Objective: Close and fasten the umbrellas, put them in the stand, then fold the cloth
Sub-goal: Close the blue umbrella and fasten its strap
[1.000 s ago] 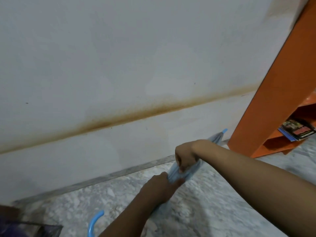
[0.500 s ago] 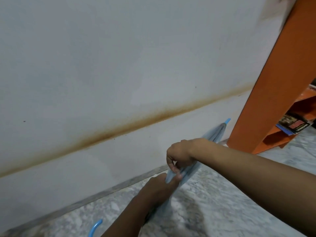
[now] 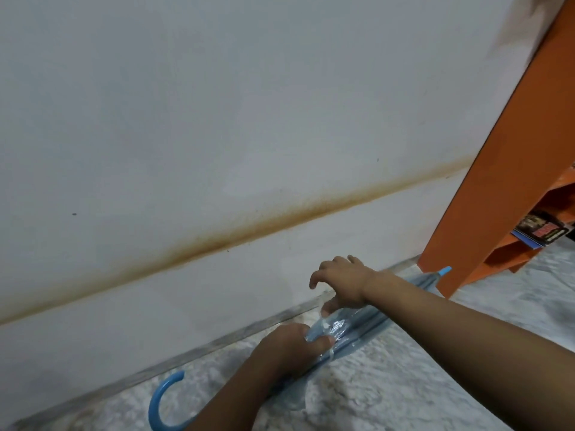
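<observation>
The left hand [image 3: 289, 343] grips the closed umbrella [image 3: 357, 326] (tip beside the orange shelf [image 3: 485, 194]). The right hand [image 3: 340, 283] pinches its canopy, other fingers spread, near the wall [image 3: 217, 119].

Looks like a room in a home: marble-pattern floor [image 3: 389, 384], stained white wall [image 3: 217, 135], orange shelf unit [image 3: 504, 188] holding magazines [image 3: 541, 231] down low.
</observation>
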